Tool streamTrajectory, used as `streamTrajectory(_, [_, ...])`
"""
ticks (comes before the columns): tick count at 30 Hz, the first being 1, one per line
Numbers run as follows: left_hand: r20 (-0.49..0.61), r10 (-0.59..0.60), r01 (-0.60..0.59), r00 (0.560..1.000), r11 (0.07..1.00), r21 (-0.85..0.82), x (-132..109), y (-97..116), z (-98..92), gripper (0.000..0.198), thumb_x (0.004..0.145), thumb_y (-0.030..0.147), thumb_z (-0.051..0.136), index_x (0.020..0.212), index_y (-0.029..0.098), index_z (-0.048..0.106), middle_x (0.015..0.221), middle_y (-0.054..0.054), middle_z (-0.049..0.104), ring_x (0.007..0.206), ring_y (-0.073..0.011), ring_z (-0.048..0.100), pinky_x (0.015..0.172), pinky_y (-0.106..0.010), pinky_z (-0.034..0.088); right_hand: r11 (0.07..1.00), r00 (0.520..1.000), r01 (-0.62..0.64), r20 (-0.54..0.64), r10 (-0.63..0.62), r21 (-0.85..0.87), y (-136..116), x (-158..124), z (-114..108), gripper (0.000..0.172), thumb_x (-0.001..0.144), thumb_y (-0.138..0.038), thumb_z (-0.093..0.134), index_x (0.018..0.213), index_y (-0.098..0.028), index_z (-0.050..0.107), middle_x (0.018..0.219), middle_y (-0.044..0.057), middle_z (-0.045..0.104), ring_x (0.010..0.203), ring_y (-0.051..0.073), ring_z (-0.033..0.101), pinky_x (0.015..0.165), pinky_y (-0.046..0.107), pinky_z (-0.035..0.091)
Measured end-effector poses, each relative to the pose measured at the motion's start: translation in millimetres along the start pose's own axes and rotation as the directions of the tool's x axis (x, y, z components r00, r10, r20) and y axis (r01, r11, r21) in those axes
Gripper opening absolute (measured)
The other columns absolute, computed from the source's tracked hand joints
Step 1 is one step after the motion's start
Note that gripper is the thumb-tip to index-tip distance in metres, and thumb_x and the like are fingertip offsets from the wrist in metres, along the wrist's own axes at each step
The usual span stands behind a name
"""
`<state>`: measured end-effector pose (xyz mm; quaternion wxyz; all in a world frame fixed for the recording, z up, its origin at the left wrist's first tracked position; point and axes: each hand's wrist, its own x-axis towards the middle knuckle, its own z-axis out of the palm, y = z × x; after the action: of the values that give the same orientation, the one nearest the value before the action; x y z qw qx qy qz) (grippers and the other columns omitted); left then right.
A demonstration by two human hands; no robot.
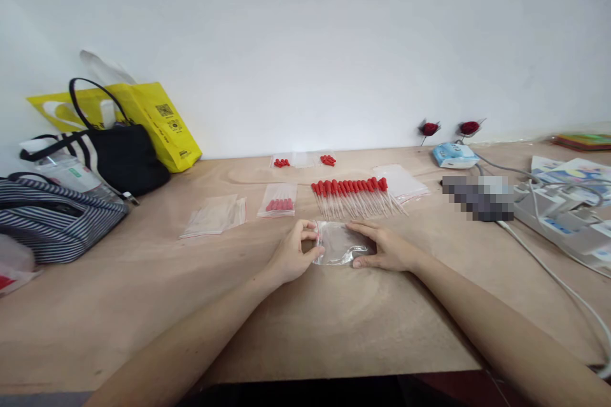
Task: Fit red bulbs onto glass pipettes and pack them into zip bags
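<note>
A clear zip bag (340, 243) with a red-lined seal lies on the table between my two hands. My left hand (298, 251) holds its left, sealed edge between thumb and fingers. Around the bag's right end, my right hand (384, 248) has its fingers on the far corner and its thumb on the near one. Just beyond is a row of thin pale sticks with red heads (351, 187), heads pointing away from me. Left of that row, a zip bag (277, 201) contains several of these sticks.
Flat zip bags (212, 216) lie at left and a white stack (401, 182) at right. Farther back are two bags with red pieces (281, 163). A striped bag (62, 216), black handbag (128, 156) and yellow bag (165, 121) stand left; a power strip (558, 216) and cables lie right.
</note>
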<state>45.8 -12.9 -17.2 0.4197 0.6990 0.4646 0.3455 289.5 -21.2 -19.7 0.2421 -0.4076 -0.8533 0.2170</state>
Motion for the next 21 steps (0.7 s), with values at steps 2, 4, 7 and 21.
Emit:
streamTrajectory(2, [0.053, 0.006, -0.008, 0.999, 0.999, 0.035, 1.6, -1.0, -2.2, 0.037, 0.068, 0.026, 0.064, 0.099, 0.020, 0.044, 0.084, -0.001, 0.064, 0.071, -0.0137, 0.059, 0.066, -0.027, 0.045, 1.000, 1.000, -0.023, -0.003, 0.023, -0.004, 2.1, -0.7, -1.8, 0.078, 0.064, -0.056, 0.062, 0.127, -0.016, 0.041, 0.130, 0.014, 0.043, 0.119, 0.027, 0.040, 0.098, 0.044, 0.034])
streamTrajectory(4, [0.089, 0.014, -0.016, 0.996, 1.000, 0.015, 3.6, -0.6, -2.7, 0.034, 0.071, 0.027, 0.062, 0.099, 0.019, 0.045, 0.075, 0.001, 0.062, 0.065, -0.0119, 0.057, 0.064, -0.026, 0.043, 0.999, 0.999, -0.036, -0.011, 0.036, -0.013, 2.7, -1.3, -4.0, 0.078, 0.063, -0.056, 0.063, 0.127, -0.017, 0.042, 0.129, 0.014, 0.044, 0.118, 0.027, 0.042, 0.097, 0.045, 0.035])
streamTrajectory(7, [0.107, 0.033, -0.024, 0.994, 0.997, -0.079, 5.4, 2.7, -1.3, 0.035, 0.072, 0.029, 0.061, 0.100, 0.020, 0.042, 0.065, 0.005, 0.054, 0.064, -0.0106, 0.055, 0.064, -0.024, 0.042, 0.999, 0.999, 0.010, -0.031, -0.011, -0.052, -0.9, -1.3, -5.6, 0.076, 0.064, -0.055, 0.063, 0.127, -0.020, 0.041, 0.128, 0.012, 0.045, 0.118, 0.027, 0.042, 0.098, 0.046, 0.033])
streamTrajectory(21, [0.051, 0.102, -0.100, 0.993, 0.994, -0.048, 2.0, 8.0, 1.2, 0.045, 0.076, 0.029, 0.057, 0.117, 0.020, 0.042, 0.075, 0.000, 0.063, 0.078, -0.0147, 0.059, 0.080, -0.030, 0.043, 0.990, 0.996, 0.067, -0.051, -0.074, -0.124, -10.6, 6.2, 12.0, 0.085, 0.065, -0.060, 0.059, 0.133, -0.020, 0.030, 0.130, 0.013, 0.044, 0.117, 0.027, 0.041, 0.099, 0.047, 0.029])
